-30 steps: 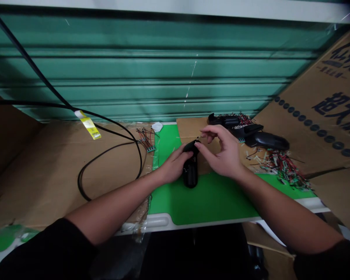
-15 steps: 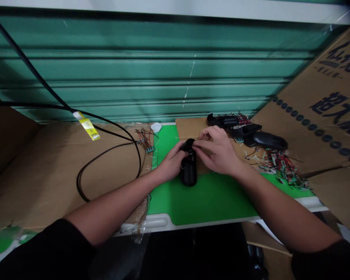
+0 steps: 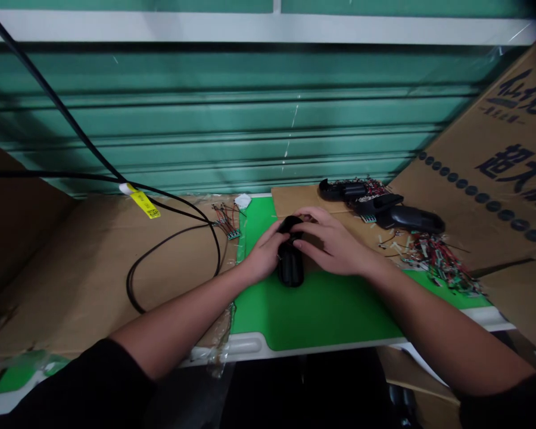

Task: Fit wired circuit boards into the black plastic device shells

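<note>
Over the green table top, a long black plastic casing [image 3: 291, 268] with a hollow, ribbed inside is held upright in view, its lower end toward me. My left hand [image 3: 264, 255] is closed around its left side, thumb pressed on the upper part. From the right, my right hand [image 3: 333, 241] has its bent fingers over the casing's upper end, with the thumb tip at the inner parts. Whatever small piece lies under those fingertips is hidden. To the right lie other black casings [image 3: 415, 219] and a tangle of small wired circuit boards [image 3: 442, 259].
A bundle of red and black wires with small boards [image 3: 233, 233] lies left of the casing on cardboard [image 3: 174, 286]. A black cable [image 3: 129, 277] with a yellow tag [image 3: 147, 204] loops there. A green ribbed wall [image 3: 250, 119] stands behind; a printed carton [image 3: 486, 179] borders the right.
My right hand's fingers have shifted down and spread over the casing's upper end from a raised pinch. My left hand keeps its hold. The view has tilted slightly upward.
</note>
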`<state>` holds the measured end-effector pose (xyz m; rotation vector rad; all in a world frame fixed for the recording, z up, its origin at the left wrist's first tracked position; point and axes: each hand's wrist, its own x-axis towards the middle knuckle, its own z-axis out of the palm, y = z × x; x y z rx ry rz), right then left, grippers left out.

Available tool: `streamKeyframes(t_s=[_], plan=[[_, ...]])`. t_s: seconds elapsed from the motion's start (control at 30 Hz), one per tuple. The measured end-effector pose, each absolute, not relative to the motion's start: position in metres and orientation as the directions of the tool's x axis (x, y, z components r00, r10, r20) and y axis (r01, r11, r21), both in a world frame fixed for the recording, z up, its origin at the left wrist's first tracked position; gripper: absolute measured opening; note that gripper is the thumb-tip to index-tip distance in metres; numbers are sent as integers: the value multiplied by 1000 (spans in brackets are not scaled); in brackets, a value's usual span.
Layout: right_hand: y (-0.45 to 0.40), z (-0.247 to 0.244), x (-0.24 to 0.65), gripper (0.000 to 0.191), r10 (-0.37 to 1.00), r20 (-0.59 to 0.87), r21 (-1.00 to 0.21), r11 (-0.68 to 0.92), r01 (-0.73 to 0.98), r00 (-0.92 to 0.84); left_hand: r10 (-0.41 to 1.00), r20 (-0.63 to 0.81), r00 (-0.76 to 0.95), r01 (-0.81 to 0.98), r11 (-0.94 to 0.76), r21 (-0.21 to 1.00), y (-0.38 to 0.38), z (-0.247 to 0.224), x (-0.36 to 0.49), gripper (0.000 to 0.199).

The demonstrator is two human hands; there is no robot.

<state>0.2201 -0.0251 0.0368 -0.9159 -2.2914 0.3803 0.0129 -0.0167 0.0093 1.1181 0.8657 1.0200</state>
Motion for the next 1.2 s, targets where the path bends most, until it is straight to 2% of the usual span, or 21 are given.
streamKeyframes(t_s=[0.13,0.2,0.27,0.37,0.43,0.6,0.7,0.8,0.87,0.93,1.0,1.07,1.2], plan=[[-26,39,222,30,700,466,-488,714,502,-541,959,-54,278,-220,118,968,-16,11,13,41],[-26,42,224,41,706,466,-501,707,499,-533,960,-69,272,-233,135,963,-15,10,13,40],[-28,45,225,73,704,452,-526,706,474,-547,950,-98,296,-251,177,952,-15,9,12,41],[-30,44,222,142,703,393,-570,692,442,-593,938,-122,324,-285,220,933,-15,8,11,39],[-32,41,218,162,708,355,-584,678,446,-611,945,-123,302,-316,221,922,-15,8,12,36],[-32,34,212,154,720,368,-600,667,442,-588,926,-196,324,-422,326,846,-15,10,14,37],[-29,32,214,156,749,389,-605,647,465,-536,924,-205,322,-374,323,869,-14,12,10,39],[-27,29,214,160,774,390,-602,624,497,-500,970,-75,233,-179,119,977,-13,19,4,49],[-28,27,210,164,775,390,-594,625,506,-497,981,70,178,51,-80,995,-16,30,0,61],[-32,24,204,168,769,400,-583,633,509,-499,975,152,162,312,-197,930,-21,44,-3,73],[-36,23,196,169,752,427,-565,655,501,-502,972,163,167,506,-227,832,-28,59,-4,81],[-41,24,189,167,739,456,-563,671,483,-495,971,163,175,624,-238,744,-35,71,-1,76],[-52,31,184,169,720,506,-558,693,457,-475,966,173,190,752,-257,607,-46,88,8,63]])
